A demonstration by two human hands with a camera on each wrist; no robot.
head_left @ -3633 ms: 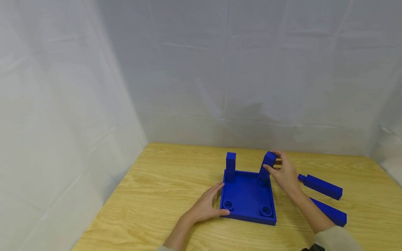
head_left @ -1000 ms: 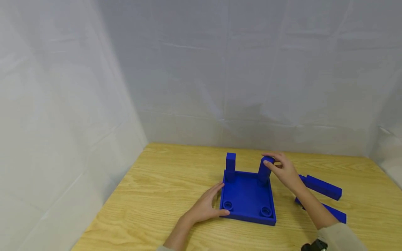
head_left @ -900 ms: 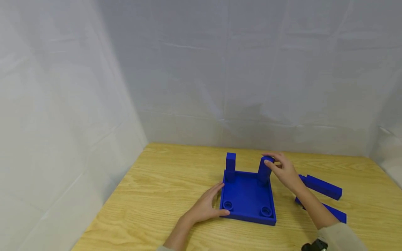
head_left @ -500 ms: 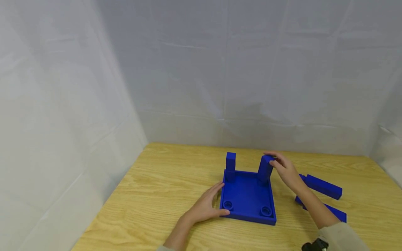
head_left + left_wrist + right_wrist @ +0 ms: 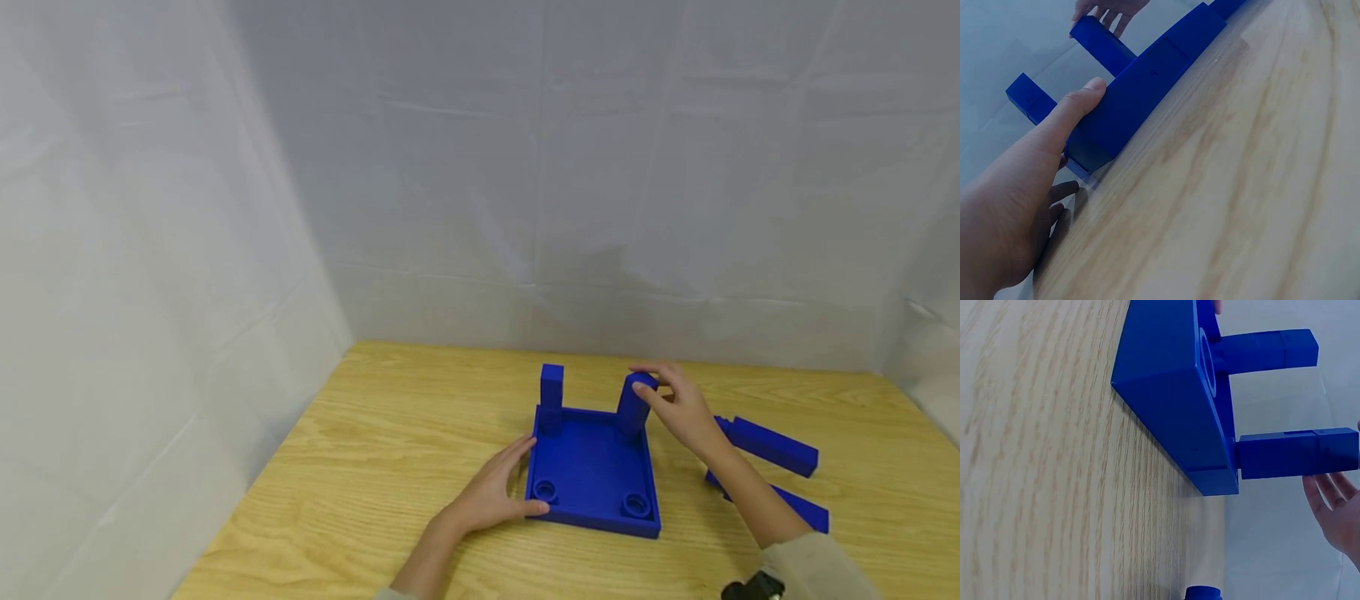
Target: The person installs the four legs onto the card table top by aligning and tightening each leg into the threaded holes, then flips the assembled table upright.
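The blue leg [image 5: 634,406] under the right hand [image 5: 678,410] stands in the far right corner socket of the square blue tray [image 5: 592,467], a bit right of centre in the head view, leaning slightly. Its long axis runs more or less straight up out of the tray floor, so in the right wrist view, which is rolled on its side, the same leg [image 5: 1297,453] comes out as a horizontal bar sticking right from the tray [image 5: 1166,394]. The grip sits right at the top end: fingertips [image 5: 645,371] over the cap, thumb against the near side, a light pinch rather than a full wrap. The hand comes at it from the right, so that's clearly the nearer one. In the wrist view the fingers [image 5: 1335,506] look fairly relaxed just below the leg's end, so I can't say how hard it's squeezing. The left hand [image 5: 491,496] is lower in the frame, flat on the counter [image 5: 375,467], fingers straight, thumb pressed on the tray's near left corner [image 5: 1094,134]; it isn't holding anything. A second leg [image 5: 551,397] already stands upright in the far left socket. Two loose legs [image 5: 768,446] lie on their sides at the right edge of the frame, beyond the right forearm. The two near sockets [image 5: 636,504] are open.
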